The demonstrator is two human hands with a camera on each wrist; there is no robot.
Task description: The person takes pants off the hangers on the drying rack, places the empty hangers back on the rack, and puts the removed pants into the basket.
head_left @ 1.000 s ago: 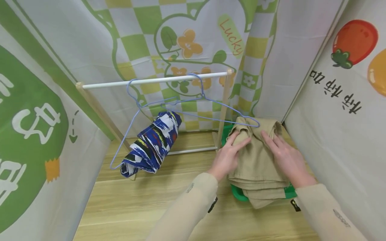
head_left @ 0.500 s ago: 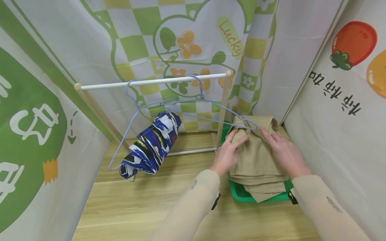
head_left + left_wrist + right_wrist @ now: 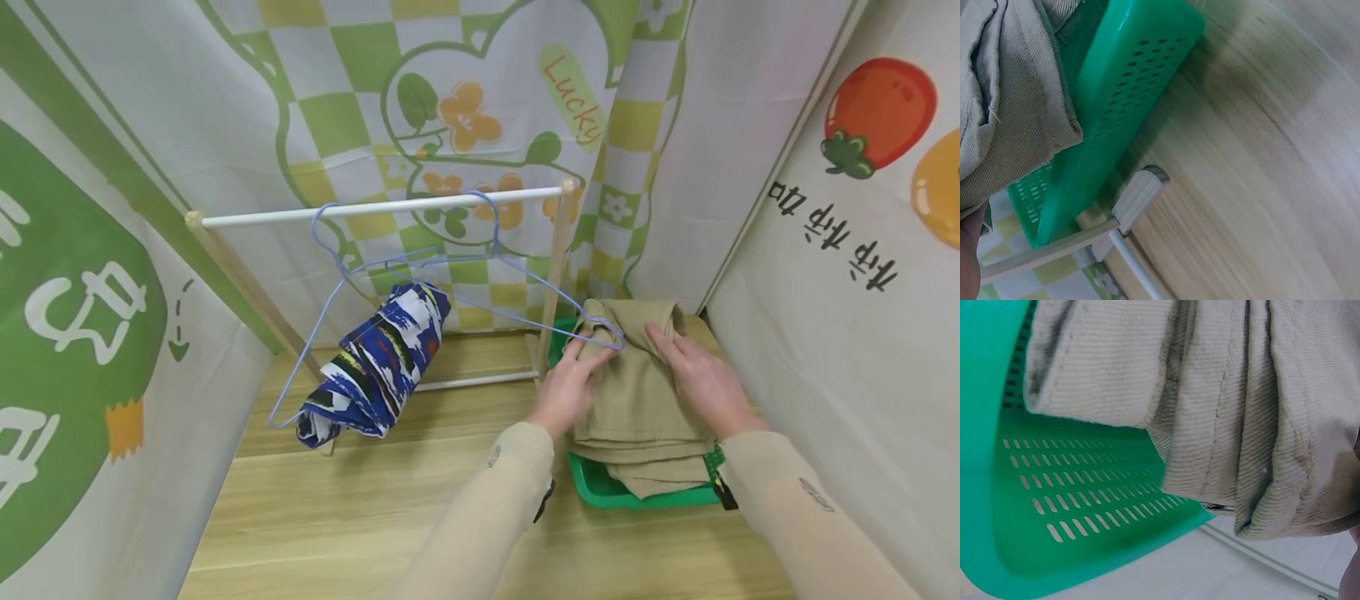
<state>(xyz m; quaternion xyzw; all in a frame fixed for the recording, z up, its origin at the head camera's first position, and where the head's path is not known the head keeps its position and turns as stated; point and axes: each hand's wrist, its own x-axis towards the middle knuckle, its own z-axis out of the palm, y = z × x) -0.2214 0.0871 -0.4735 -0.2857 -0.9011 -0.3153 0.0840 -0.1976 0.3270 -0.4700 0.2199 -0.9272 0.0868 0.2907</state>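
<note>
Folded khaki trousers (image 3: 641,400) are held between both hands over a green basket (image 3: 611,492); layered hems hang inside its near rim. My left hand (image 3: 564,396) grips their left side, thumb and fingers on the cloth. On the right side, my right hand (image 3: 705,379) holds the fabric, with some fingers hidden. The right end of a blue wire hanger (image 3: 517,315) lies across the trousers' upper left part, close to the left fingertips; I cannot tell whether it touches them. The right wrist view shows stacked cloth folds (image 3: 1222,412) above the perforated basket wall (image 3: 1085,487).
A rack with a white rail (image 3: 412,202) and wooden posts stands at the back. On its left hanger (image 3: 318,321) hangs a blue, white and black patterned garment (image 3: 378,367). A printed curtain (image 3: 345,108) is behind; a white wall (image 3: 825,375) stands close on the right.
The right hanger's end has swung down and left towards the left fingers. The trousers' lower edge has drawn back over the basket, showing more of its front rim. Both hands keep their hold.
</note>
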